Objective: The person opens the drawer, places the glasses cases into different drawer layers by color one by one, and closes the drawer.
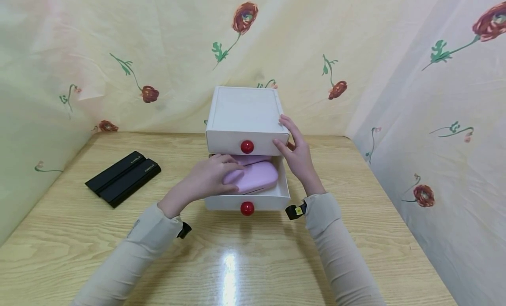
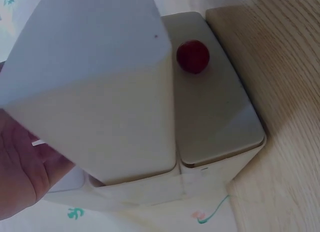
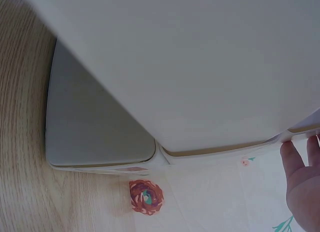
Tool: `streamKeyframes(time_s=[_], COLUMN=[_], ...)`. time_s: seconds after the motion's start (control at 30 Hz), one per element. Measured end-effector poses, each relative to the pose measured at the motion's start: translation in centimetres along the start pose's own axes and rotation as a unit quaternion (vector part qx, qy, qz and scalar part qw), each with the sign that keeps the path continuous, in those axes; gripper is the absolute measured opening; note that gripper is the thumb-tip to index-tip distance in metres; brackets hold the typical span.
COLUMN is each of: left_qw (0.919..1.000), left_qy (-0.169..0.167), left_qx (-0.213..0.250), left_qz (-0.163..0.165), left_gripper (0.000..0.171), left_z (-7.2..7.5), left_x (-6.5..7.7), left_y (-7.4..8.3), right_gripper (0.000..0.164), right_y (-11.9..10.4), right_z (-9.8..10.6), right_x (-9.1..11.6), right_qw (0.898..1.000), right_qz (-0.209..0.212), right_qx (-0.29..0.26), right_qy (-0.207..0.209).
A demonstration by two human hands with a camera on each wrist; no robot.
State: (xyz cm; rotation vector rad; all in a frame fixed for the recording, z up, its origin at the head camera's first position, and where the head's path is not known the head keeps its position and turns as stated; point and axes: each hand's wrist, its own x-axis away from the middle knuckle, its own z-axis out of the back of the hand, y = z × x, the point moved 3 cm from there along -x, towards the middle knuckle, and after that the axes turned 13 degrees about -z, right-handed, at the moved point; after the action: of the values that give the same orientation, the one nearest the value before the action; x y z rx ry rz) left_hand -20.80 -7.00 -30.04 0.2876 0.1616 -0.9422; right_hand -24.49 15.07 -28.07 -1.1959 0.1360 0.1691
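A white drawer unit (image 1: 245, 108) with red knobs stands at the middle of the table. One drawer (image 1: 225, 203) below the top one is pulled out, and a smooth lilac case (image 1: 258, 177) lies in it. Behind that case shows part of a second lilac piece (image 1: 253, 159). My left hand (image 1: 211, 176) reaches into the drawer and grips the case's left end, fingers over it and thumb at its front. My right hand (image 1: 298, 158) rests against the unit's upper right front corner, thumb on the front panel, fingers along the top edge. The left wrist view shows the drawer's side hiding the case.
Two flat black cases (image 1: 123, 179) with light lettering lie side by side on the wooden table (image 1: 356, 235) at the left. Under the pulled-out drawer, a lower drawer (image 2: 215, 107) with a red knob stays closed. A flowered cloth (image 1: 178, 42) hangs behind and at the sides.
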Motion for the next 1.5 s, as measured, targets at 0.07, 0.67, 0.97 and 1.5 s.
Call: streamKeyframes(time_s=[0.07,0.67,0.97,1.5], left_qw=[0.9999,0.9926,0.977,0.9343], left_qy=[0.014,0.104,0.139,0.11], left_qx=[-0.001,0.059,0.155,0.339], left_qz=[-0.003,-0.022,-0.049,-0.013], left_gripper=[0.048,0.042,0.04,0.036], left_z=[0.3,2.1,2.3,0.7], left_x=[0.2,2.2,3.0,4.1], left_y=[0.0,1.8,3.2,3.8], right_gripper=[0.053,0.053,0.053,0.053], right_y=[0.0,0.1,0.0,1.1], right_z=[0.0,0.1,0.0,0.0], right_x=[0.0,-0.1,-0.1,-0.7], right_qw=[1.0,1.0,1.0,1.0], right_qz=[-0.001,0.0,-0.002,-0.001], right_qx=[0.0,-0.005,-0.002,0.0], right_qy=[-0.001,-0.003,-0.005,0.0])
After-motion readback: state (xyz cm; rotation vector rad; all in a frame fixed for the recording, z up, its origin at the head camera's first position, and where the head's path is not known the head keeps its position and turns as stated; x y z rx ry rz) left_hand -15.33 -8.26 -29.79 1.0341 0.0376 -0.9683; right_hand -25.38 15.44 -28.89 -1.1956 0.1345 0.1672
